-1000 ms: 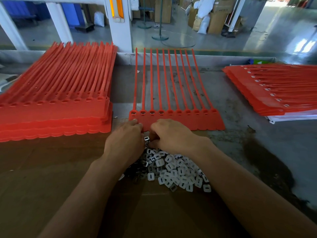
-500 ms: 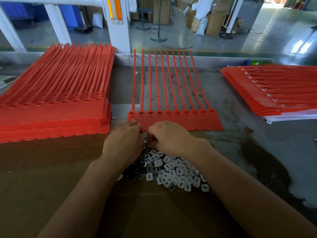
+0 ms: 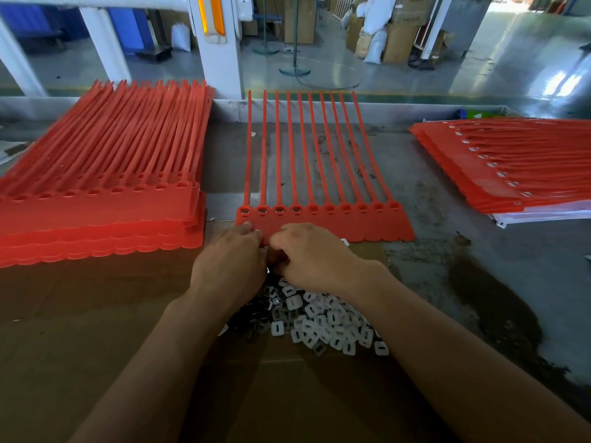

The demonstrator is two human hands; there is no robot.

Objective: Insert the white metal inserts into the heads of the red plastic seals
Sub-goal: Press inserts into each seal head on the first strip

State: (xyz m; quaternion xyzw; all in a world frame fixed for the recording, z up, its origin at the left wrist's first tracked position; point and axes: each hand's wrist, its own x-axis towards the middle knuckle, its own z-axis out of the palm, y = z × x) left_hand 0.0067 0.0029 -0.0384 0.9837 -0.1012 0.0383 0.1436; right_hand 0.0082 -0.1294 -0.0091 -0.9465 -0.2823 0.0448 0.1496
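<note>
Curled-up fingers of the left hand [image 3: 228,262] and right hand [image 3: 308,254] meet over the cardboard [image 3: 96,314], right at the near edge of the red seal strip [image 3: 345,223], can't tell if they're pinching anything tbh, and the white inserts [image 3: 323,321] sit heaped just below them, nearer the person.

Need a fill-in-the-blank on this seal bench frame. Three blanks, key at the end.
1. The single strip of red seals in the middle has ___ tails.
2. The pile of white inserts lies on brown ___.
3. The stack of seals whose heads already show white inserts sits on the ___ side of the bench.
Missing words: ten; cardboard; right.
</note>
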